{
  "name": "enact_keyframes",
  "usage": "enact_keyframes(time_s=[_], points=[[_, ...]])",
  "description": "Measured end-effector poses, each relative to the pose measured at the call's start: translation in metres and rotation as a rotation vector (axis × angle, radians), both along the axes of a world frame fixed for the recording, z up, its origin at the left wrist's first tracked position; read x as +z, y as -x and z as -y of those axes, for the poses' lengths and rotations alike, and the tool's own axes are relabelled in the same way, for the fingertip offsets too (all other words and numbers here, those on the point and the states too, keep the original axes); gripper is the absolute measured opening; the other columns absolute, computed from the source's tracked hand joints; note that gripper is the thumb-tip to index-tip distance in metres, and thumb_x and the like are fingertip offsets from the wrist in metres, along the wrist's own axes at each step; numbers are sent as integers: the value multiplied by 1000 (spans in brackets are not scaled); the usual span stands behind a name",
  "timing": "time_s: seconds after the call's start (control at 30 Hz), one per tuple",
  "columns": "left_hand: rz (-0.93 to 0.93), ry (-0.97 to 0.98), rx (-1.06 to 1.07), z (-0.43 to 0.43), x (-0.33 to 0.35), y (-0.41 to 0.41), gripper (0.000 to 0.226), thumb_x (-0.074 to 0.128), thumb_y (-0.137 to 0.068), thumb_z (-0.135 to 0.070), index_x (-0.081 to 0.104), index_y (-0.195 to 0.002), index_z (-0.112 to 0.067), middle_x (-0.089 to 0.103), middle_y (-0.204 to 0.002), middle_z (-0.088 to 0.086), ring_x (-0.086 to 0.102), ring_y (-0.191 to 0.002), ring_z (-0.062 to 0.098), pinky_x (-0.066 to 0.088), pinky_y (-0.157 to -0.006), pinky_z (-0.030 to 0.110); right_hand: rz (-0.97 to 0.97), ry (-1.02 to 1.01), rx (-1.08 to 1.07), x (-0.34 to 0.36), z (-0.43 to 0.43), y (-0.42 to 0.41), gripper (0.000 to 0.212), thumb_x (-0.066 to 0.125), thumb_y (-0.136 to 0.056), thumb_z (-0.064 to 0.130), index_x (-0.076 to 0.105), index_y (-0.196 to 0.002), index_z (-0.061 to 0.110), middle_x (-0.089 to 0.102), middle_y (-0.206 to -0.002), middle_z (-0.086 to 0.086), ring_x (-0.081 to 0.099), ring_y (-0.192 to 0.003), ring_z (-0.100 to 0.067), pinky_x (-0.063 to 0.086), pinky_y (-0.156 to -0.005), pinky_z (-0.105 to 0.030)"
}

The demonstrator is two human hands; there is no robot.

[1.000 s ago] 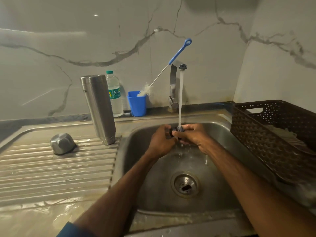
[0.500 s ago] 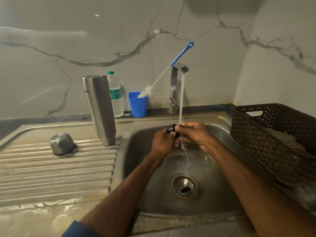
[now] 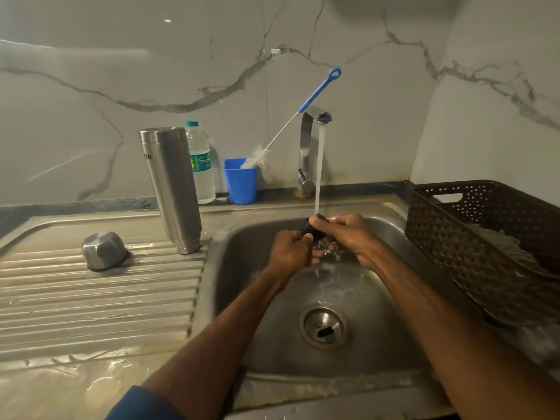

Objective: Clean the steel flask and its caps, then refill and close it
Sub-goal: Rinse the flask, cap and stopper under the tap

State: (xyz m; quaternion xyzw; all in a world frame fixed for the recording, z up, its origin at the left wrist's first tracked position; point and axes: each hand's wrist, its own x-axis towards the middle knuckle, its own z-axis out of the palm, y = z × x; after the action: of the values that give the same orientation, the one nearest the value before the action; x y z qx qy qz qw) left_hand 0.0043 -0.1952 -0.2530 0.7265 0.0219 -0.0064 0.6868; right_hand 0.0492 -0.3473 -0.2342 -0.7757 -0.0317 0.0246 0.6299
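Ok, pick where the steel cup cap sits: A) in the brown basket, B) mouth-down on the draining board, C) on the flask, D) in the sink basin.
B: the steel cap lies mouth-down on the ribbed draining board, left of the flask.

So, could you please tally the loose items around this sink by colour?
Steel: 2, flask and outer cap
Blue: 2, cup and brush
Black: 1, inner cap
Clear: 1, water bottle
Brown: 1, basket
Total: 7
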Motion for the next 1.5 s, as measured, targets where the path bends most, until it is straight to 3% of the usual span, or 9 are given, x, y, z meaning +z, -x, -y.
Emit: enact_keyframes(time_s=[0.23, 0.4, 0.57, 0.73, 0.87, 1.07, 1.17, 1.37, 1.5], points=[[19, -3, -33, -4, 4, 3, 27, 50, -109, -19, 71, -113, -2, 74, -87, 12, 71, -72, 17, 63, -71, 29, -32, -23, 76, 2, 5, -1, 53, 83, -85, 34, 65, -132, 17, 74, -115, -8, 73, -94, -24, 61, -67, -30], [9, 34, 13, 2, 7, 3, 30, 50, -109, -20, 73, -112, 0, 78, -91, 10, 75, -75, 15, 62, -69, 24, 80, -19, -2, 3, 2, 4, 48, 83, -84, 36, 69, -124, 12, 76, -107, -9, 74, -76, -15, 55, -57, -20], [12, 83, 12, 0, 9, 3, 34, 50, -110, -25, 75, -101, -3, 78, -85, 11, 74, -72, 15, 63, -68, 24, 60, 13, 69, 7, 5, 4, 61, 93, -73, 24, 67, -127, 14, 75, -113, -7, 76, -95, -23, 62, -70, -30], [-7, 76, 10, 2, 8, 3, 36, 46, -111, -21, 73, -105, 2, 78, -91, 15, 75, -72, 14, 62, -68, 25, 71, -8, 28, 6, 4, 4, 56, 91, -75, 15, 67, -125, 10, 75, -108, -10, 73, -80, -15, 55, -57, -19], [7, 57, -14, 4, 8, 5, 30, 44, -111, -12, 71, -111, 3, 76, -103, 19, 75, -80, 16, 63, -69, 24, 94, 5, -3, 4, 4, 3, 55, 90, -75, 15, 66, -125, 10, 74, -108, -4, 71, -87, -12, 53, -55, -16], [168, -32, -47, 1, 7, 4, 28, 51, -106, -8, 70, -113, -28, 73, -97, 13, 67, -86, 20, 61, -89, 43, 91, 17, -34, 2, 6, -4, 68, 95, -68, 17, 65, -128, 10, 71, -117, -8, 70, -104, -24, 63, -78, -31], [303, -138, -52, 2, 9, 6, 26, 54, -106, -11, 69, -109, -32, 75, -97, 1, 72, -89, 9, 62, -81, 27, 89, 46, 25, 2, 6, 1, 62, 93, -69, 17, 68, -124, 9, 73, -113, -9, 73, -98, -22, 63, -77, -29], [353, -244, 20, 0, 2, 1, 23, 53, -106, -10, 73, -117, -16, 76, -104, -2, 73, -93, 5, 61, -85, 27, 148, 93, 29, 1, -1, 3, 58, 90, -71, 9, 67, -124, 9, 71, -116, -5, 67, -108, -21, 60, -90, -35], [301, -336, 91, 0, 0, -1, 30, 43, -106, -6, 73, -104, -12, 73, -96, 6, 70, -91, 18, 60, -81, 32, 82, 118, 36, -3, -7, 5, 39, 90, -73, 10, 70, -106, 13, 72, -99, -1, 71, -90, -15, 61, -77, -26]])
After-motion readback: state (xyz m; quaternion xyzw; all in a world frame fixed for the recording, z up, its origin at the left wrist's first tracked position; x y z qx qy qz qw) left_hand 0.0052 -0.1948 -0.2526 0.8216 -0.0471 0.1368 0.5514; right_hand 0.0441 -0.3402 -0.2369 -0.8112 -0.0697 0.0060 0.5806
